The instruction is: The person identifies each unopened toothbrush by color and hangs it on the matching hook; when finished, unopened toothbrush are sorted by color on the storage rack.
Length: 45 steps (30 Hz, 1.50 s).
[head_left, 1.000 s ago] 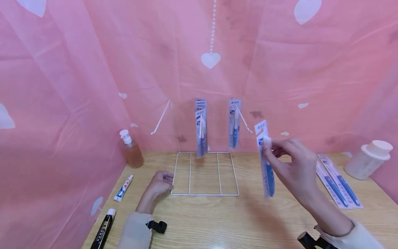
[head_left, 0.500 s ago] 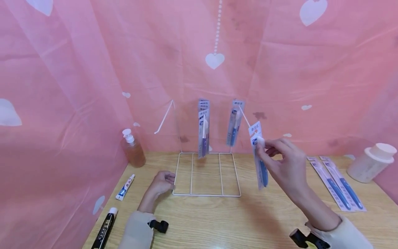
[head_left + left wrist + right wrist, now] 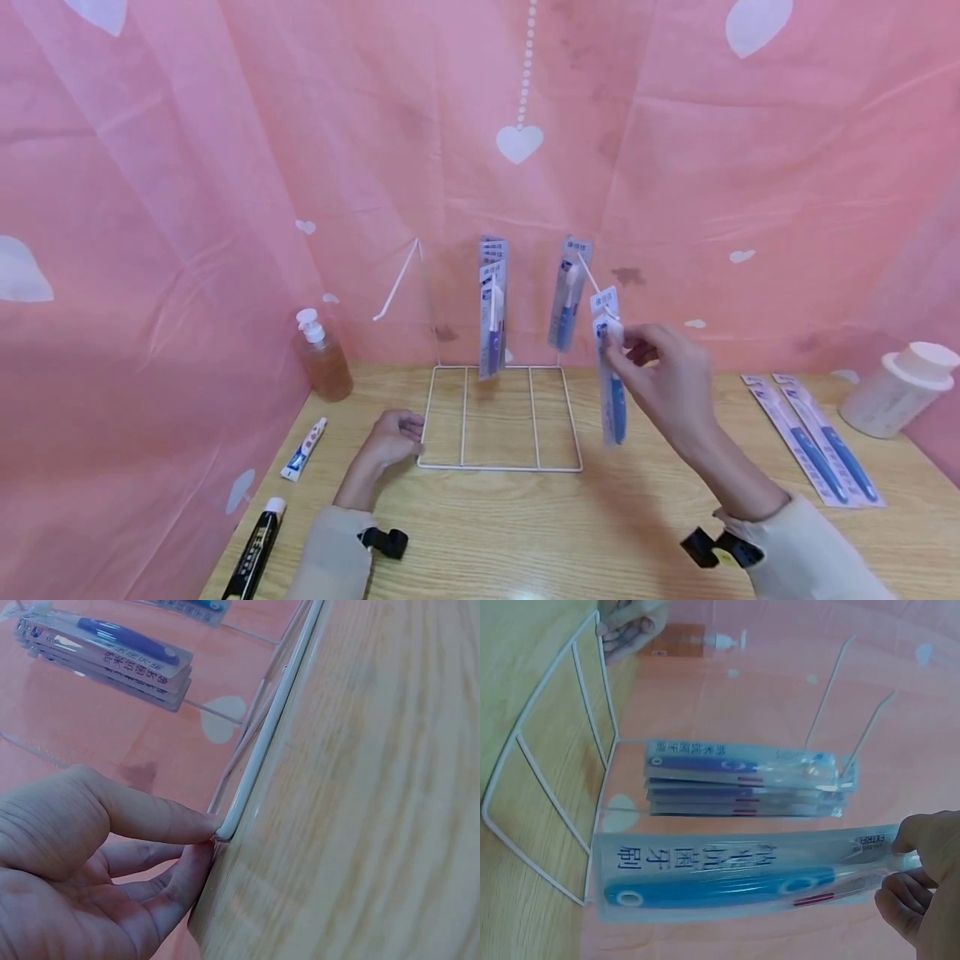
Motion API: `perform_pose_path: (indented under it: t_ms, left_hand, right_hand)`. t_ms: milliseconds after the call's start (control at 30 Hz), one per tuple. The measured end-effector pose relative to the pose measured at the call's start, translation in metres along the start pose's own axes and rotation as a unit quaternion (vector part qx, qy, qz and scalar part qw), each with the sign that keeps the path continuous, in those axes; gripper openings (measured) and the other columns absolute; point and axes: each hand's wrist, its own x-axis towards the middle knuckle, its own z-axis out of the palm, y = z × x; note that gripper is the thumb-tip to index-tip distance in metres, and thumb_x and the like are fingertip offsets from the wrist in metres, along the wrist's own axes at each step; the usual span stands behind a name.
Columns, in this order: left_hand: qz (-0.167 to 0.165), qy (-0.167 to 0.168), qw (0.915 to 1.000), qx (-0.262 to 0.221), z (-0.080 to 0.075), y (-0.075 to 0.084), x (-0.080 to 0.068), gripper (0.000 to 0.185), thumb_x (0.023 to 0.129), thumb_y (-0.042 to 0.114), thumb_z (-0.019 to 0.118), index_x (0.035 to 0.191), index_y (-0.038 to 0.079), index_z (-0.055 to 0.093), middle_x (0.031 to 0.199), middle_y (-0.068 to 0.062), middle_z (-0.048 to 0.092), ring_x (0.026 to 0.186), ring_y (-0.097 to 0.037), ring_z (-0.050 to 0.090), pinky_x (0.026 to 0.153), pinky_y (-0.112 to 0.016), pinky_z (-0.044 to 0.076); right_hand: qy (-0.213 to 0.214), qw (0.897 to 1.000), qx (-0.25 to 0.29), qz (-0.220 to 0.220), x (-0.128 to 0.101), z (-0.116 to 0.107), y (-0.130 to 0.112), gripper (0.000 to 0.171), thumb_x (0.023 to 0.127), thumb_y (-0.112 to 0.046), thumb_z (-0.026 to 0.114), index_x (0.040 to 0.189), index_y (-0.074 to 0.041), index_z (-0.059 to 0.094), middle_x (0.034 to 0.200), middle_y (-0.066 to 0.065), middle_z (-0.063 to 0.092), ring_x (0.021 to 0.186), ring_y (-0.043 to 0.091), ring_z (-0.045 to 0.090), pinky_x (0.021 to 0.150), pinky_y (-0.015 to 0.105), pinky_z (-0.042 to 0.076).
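My right hand (image 3: 663, 375) pinches the top of a packaged blue toothbrush (image 3: 611, 392), which hangs down from my fingers. The pack's top is at the tip of the right hook (image 3: 592, 287) of a white wire rack (image 3: 498, 467). One pack (image 3: 567, 296) hangs further back on that hook, and several purple-brush packs (image 3: 491, 321) hang on the middle hook. The left hook (image 3: 395, 283) is bare. My left hand (image 3: 390, 437) pinches the rack base's front left corner (image 3: 225, 825). In the right wrist view the held pack (image 3: 735, 881) lies below the hanging packs (image 3: 742, 780).
A pump bottle (image 3: 322, 360) stands at the back left. A small toothpaste tube (image 3: 302, 450) and a black tube (image 3: 251, 554) lie near the left table edge. Two packaged toothbrushes (image 3: 813, 437) lie at the right beside a white jar (image 3: 896, 387). Pink curtain encloses the table.
My right hand has carried the blue toothbrush pack left and up, from beside the rack to the right hook's tip. My left hand has stayed on the rack corner.
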Motion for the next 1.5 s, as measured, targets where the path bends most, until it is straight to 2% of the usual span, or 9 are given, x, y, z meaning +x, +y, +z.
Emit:
perform_pose_path:
  t_ms: [167,400,667,1000,1200,1300,1367,1433,1500]
  left_hand:
    - [0.002,0.003,1.0000,0.000,-0.001,0.000,0.000,0.043,0.065,-0.019,0.071,0.106,-0.013,0.064,0.090,-0.015,0.063,0.082,-0.023,0.060,0.076,-0.034,0.054]
    - [0.003,-0.002,1.0000,-0.009,-0.001,0.000,-0.001,0.042,0.065,-0.019,0.071,0.106,-0.013,0.063,0.091,-0.016,0.062,0.081,-0.024,0.061,0.075,-0.034,0.054]
    - [0.006,-0.004,1.0000,-0.002,-0.003,0.002,-0.001,0.044,0.065,-0.018,0.071,0.108,-0.013,0.063,0.092,-0.016,0.063,0.083,-0.025,0.060,0.076,-0.034,0.054]
    - [0.007,-0.004,1.0000,-0.004,-0.003,0.001,0.000,0.042,0.066,-0.018,0.072,0.107,-0.012,0.064,0.090,-0.014,0.062,0.082,-0.023,0.059,0.076,-0.033,0.053]
    - [0.007,-0.005,1.0000,0.002,0.000,-0.001,0.001,0.043,0.065,-0.017,0.071,0.107,-0.011,0.064,0.090,-0.013,0.063,0.082,-0.022,0.060,0.074,-0.032,0.053]
    - [0.008,-0.004,0.9999,0.007,-0.001,-0.001,0.000,0.043,0.065,-0.017,0.071,0.108,-0.011,0.064,0.090,-0.013,0.063,0.082,-0.023,0.060,0.074,-0.033,0.054]
    - [0.008,-0.002,0.9999,0.011,-0.001,0.000,-0.001,0.043,0.066,-0.017,0.071,0.108,-0.011,0.064,0.091,-0.013,0.063,0.083,-0.023,0.060,0.074,-0.033,0.054]
    - [0.009,-0.001,0.9999,0.010,-0.001,0.000,-0.001,0.043,0.066,-0.017,0.071,0.107,-0.011,0.064,0.091,-0.013,0.063,0.082,-0.023,0.060,0.074,-0.033,0.054]
    - [0.006,-0.002,1.0000,0.006,0.000,0.000,-0.001,0.043,0.066,-0.017,0.071,0.107,-0.011,0.064,0.090,-0.013,0.063,0.082,-0.023,0.060,0.075,-0.033,0.054]
  right_hand:
    - [-0.004,0.999,-0.013,0.035,0.016,0.025,0.010,0.015,0.084,-0.014,0.074,0.077,-0.003,0.068,0.068,0.007,0.066,0.058,0.018,0.060,0.056,0.014,0.038]
    - [-0.012,0.997,-0.010,0.070,0.041,0.053,0.021,0.022,0.086,-0.017,0.067,0.069,-0.006,0.059,0.061,0.006,0.060,0.053,0.017,0.047,0.048,0.030,0.033]
    - [-0.002,0.996,0.013,0.091,0.061,0.068,0.035,0.021,0.084,-0.015,0.068,0.067,-0.002,0.066,0.062,0.009,0.062,0.056,0.021,0.052,0.050,0.030,0.035]
    - [0.030,0.994,0.002,0.108,0.062,0.082,0.040,0.021,0.082,-0.015,0.068,0.064,-0.003,0.068,0.061,0.008,0.063,0.055,0.019,0.053,0.051,0.029,0.038]
    - [0.036,0.993,0.006,0.109,0.056,0.079,0.044,0.021,0.081,-0.014,0.069,0.064,-0.003,0.065,0.061,0.009,0.061,0.055,0.017,0.048,0.053,0.033,0.037]
    - [-0.004,0.995,0.001,0.099,0.054,0.075,0.046,0.023,0.082,-0.018,0.072,0.066,-0.003,0.064,0.060,0.007,0.060,0.053,0.016,0.046,0.051,0.034,0.035]
    - [-0.057,0.993,-0.003,0.103,0.053,0.071,0.051,0.026,0.082,-0.020,0.076,0.067,-0.003,0.062,0.058,0.007,0.058,0.051,0.016,0.042,0.049,0.033,0.033]
    - [-0.126,0.985,-0.016,0.120,0.051,0.064,0.059,0.027,0.082,-0.022,0.077,0.072,-0.001,0.063,0.060,0.007,0.056,0.051,0.016,0.042,0.047,0.032,0.032]
    - [-0.188,0.970,-0.036,0.147,0.049,0.054,0.071,0.028,0.083,-0.022,0.077,0.080,0.004,0.065,0.064,0.010,0.058,0.053,0.019,0.045,0.047,0.032,0.035]
